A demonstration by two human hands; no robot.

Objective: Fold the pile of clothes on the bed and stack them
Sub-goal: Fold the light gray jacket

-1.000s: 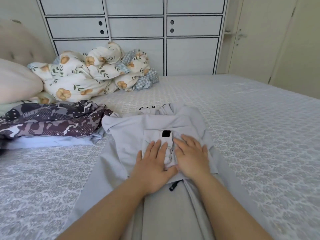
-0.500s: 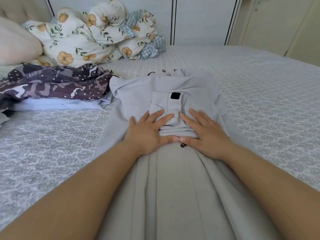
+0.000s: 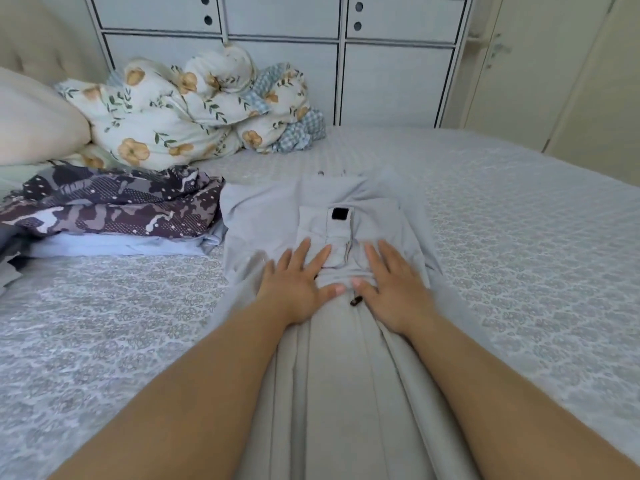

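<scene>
Pressing flat on a pale grey fabric garment [image 3: 346, 375] spread lengthwise down the middle of the bed, both hands lie palm down with fingers straight and spread, gripping nothing. Left hand [image 3: 298, 282] sits just left of a folded pocket flap with a small black square patch [image 3: 340, 213]; right hand [image 3: 391, 282] sits just right of it, thumbs nearly meeting below the flap. A small dark zip pull [image 3: 355, 301] shows between the thumbs (detail blurred). Garment lies on a grey-white patterned bedspread [image 3: 519, 254]. To the left, touching the garment's upper edge, a dark purple-grey camouflage-print cloth [image 3: 114, 206] rests on a light blue folded cloth [image 3: 114, 245]. Behind those, a bunched white floral duvet with blue check lining [image 3: 180, 112] and a cream pillow [image 3: 31, 123]. White panelled wardrobe [image 3: 391, 84] stands beyond the bed.
</scene>
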